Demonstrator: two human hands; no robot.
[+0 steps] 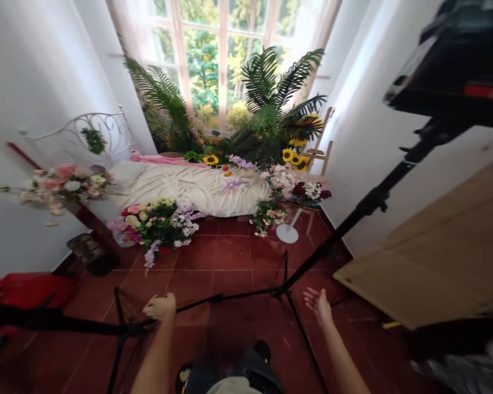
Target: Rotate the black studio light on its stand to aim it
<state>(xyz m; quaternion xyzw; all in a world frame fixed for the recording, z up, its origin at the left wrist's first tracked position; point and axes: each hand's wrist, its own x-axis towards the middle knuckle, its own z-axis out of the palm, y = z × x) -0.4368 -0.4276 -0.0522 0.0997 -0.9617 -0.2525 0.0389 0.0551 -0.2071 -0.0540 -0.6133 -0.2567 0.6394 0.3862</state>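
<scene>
My left hand [160,307] is held out over the red tiled floor [230,251], beside a black stand's legs [133,329]. Its fingers look loosely curled and blurred, and I cannot make out anything in them. To the right, my right hand [318,305] reaches forward with its fingers spread and nothing in it. It is near the legs of a second black stand [286,290]. Beyond both hands lies a bed with a crumpled cream cover [181,189], with bunches of flowers [160,224] at its front.
A black light [468,71] on a slanting pole rises at the right, near a leaning brown board [443,246]. Palm plants [271,104] stand before the window. At left are a flower-topped pedestal [86,216] and red material [33,295].
</scene>
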